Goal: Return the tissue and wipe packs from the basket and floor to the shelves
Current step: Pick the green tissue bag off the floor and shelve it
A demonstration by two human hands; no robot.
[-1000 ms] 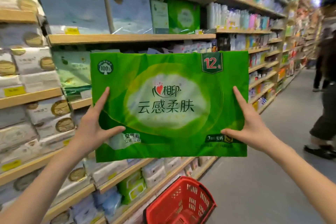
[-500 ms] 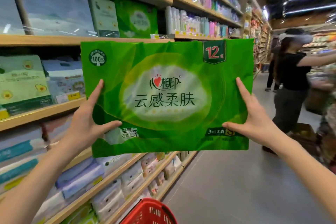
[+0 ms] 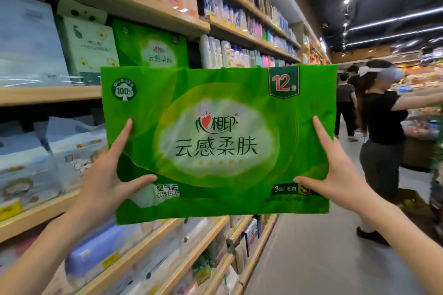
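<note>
I hold a large green tissue pack (image 3: pixel 215 141) marked "12" flat in front of me at chest height. My left hand (image 3: pixel 107 177) grips its left edge, thumb under the lower front. My right hand (image 3: pixel 335 175) grips its right edge the same way. Behind the pack, on an upper wooden shelf (image 3: pixel 48 94), stands a matching green tissue pack (image 3: pixel 153 48) beside a pale avocado-print pack (image 3: pixel 88 50). The basket is out of view.
Wooden shelves run along my left, filled with tissue packs, and bottles (image 3: pixel 230 52) further down. Lower shelves (image 3: pixel 148 246) hold more packs. A person in a black top (image 3: pixel 381 141) stands in the aisle to the right; others are behind them.
My view has swung up and to the right along the aisle. The pack stays in both hands and is now nearer the shelf's green pack. The red basket has dropped out of view.
</note>
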